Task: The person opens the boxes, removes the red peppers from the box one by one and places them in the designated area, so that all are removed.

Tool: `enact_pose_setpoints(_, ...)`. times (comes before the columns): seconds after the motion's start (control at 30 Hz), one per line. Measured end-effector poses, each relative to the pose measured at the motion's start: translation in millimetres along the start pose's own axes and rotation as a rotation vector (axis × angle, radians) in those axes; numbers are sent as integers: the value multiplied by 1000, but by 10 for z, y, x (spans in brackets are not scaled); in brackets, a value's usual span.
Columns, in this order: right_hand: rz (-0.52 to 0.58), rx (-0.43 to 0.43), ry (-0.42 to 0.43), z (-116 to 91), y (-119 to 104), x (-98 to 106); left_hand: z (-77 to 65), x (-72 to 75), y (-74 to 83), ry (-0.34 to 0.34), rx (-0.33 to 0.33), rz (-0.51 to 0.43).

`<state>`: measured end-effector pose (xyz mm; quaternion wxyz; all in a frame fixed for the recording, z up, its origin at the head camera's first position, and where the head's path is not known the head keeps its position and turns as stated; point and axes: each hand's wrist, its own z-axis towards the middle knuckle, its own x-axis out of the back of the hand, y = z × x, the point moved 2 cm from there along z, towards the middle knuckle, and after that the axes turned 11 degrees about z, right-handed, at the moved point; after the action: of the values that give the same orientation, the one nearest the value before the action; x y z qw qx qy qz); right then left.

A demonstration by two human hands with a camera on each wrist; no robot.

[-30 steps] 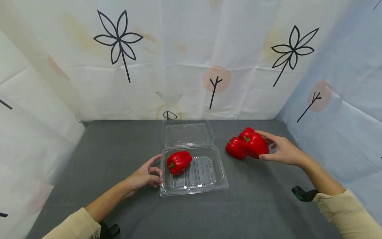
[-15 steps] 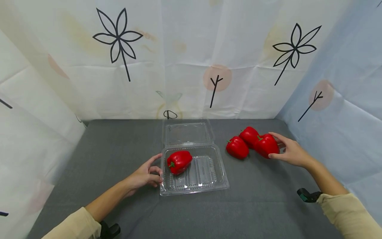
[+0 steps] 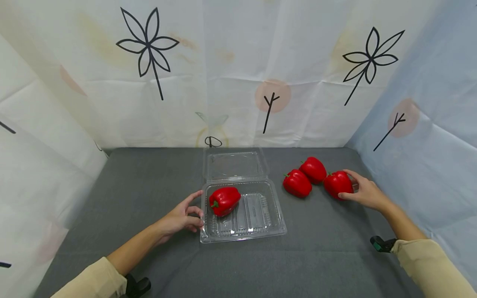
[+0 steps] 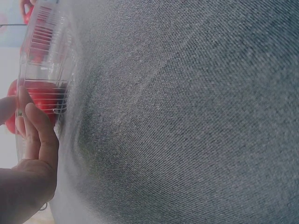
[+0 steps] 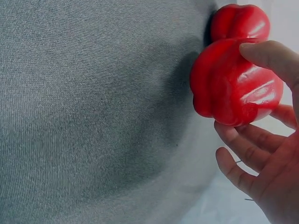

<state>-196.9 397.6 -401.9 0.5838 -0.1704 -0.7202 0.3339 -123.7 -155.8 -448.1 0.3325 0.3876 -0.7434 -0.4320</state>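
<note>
My right hand (image 3: 365,192) grips a red bell pepper (image 3: 336,184) at the right of the table, thumb on its near side and fingers behind it. In the right wrist view this bell pepper (image 5: 233,84) sits close over the cloth, between thumb and fingertips. My left hand (image 3: 182,217) touches the left edge of a clear plastic clamshell container (image 3: 277,215), its fingers loosely extended along the side wall. Inside the container's left half lies another red bell pepper (image 3: 225,201), stem toward me. The left wrist view shows the left hand's fingers (image 4: 44,135) against the ribbed wall.
Two more red bell peppers, a front one (image 3: 297,183) and a back one (image 3: 313,169), rest together left of the held one. The container's lid (image 3: 234,165) lies folded back toward the wall. A patterned white curtain (image 3: 231,62) borders the grey cloth-covered table (image 3: 242,269).
My right hand has carried its bell pepper rightward and slightly lower, away from the other two on the table. The left hand and container have stayed in place.
</note>
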Motion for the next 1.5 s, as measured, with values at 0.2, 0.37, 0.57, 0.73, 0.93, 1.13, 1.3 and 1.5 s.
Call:
enact_pose_setpoints(0.2, -30, -19, -5, 24, 94, -48, 5, -2, -6, -1, 2, -5)
enact_pose_setpoints(0.37, -17, -32, -6, 29, 167, -88, -3, -4, 0, 2, 1, -3)
enact_pose_setpoints(0.57, 10, -42, 0, 14, 188, -110, -6, -6, -4, -2, -1, -2)
enact_pose_setpoints(0.73, 11, -43, -1, 16, 187, -113, -2, -5, -9, 1, 1, -3)
enact_pose_setpoints(0.93, -15, -27, -8, 1, 180, -118, 12, 1, -5, -1, 4, -2)
enact_pose_setpoints(1.13, -37, -16, -28, 20, 165, -88, 13, 9, -8, -6, -3, -1)
enact_pose_setpoints(1.3, -72, 18, 26, 64, 55, -16, 17, 13, -12, -4, -2, -5)
enact_pose_setpoints(1.5, -79, 96, 147, 159, -250, -8, 22, 16, -25, 0, -2, -10)
